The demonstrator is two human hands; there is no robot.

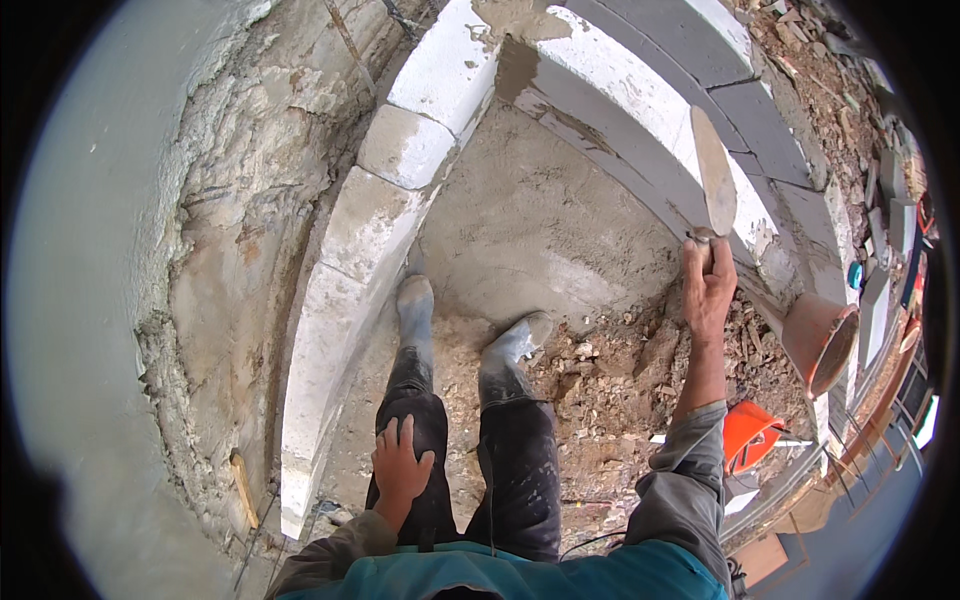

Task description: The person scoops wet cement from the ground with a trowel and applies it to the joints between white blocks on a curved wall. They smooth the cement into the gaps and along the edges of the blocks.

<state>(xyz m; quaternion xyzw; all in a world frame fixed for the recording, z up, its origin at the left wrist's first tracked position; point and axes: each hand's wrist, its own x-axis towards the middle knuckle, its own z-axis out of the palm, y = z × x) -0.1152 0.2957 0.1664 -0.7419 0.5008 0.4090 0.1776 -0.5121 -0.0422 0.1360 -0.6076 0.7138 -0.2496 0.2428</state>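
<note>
My right hand grips the handle of a mason's trowel. Its mortar-smeared blade points up and lies against the white block wall on the right. My left hand rests flat on my left thigh, fingers spread, holding nothing. My two rubber boots stand on a patch of smoothed grey mortar in the corner between two low walls of white blocks. Wet grey mortar covers the top of the corner joint.
A second white block wall runs along the left, with rough earth and rock behind it. Rubble lies by my right foot. An orange bucket leans at the right wall's end, an orange object lies below it. A wooden handle sticks out lower left.
</note>
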